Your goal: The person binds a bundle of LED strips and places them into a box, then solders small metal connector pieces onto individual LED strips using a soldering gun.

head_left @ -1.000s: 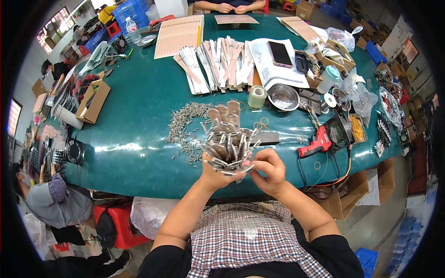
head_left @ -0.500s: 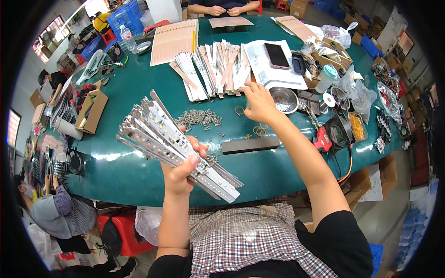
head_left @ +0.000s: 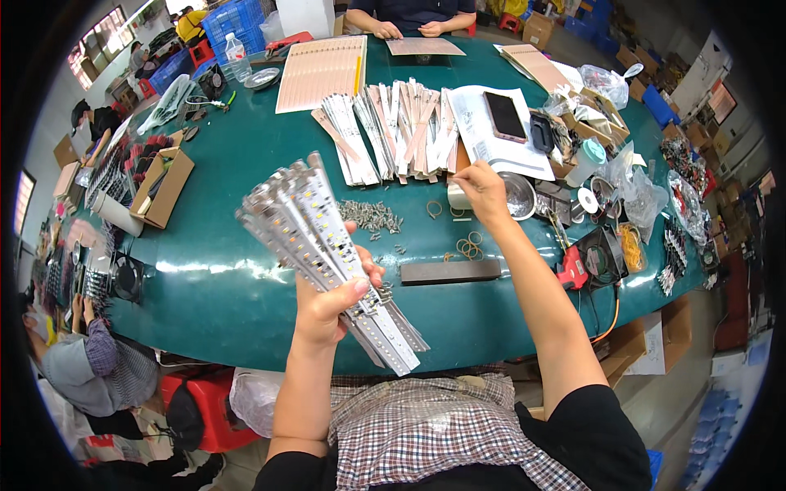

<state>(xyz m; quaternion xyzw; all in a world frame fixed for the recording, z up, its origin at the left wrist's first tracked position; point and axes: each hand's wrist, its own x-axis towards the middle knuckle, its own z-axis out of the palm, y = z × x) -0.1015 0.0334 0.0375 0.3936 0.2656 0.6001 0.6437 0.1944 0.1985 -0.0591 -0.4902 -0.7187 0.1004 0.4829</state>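
At ten o'clock from the left hand, a carton sits on the green bench. That hand is wrapped round a bundle of light strips, slanting from eleven to five o'clock above the bench. Small metal pieces lie at one o'clock. At two, the right hand, fingertips drawn together, is by a roll of tape; whether it holds anything cannot be told.
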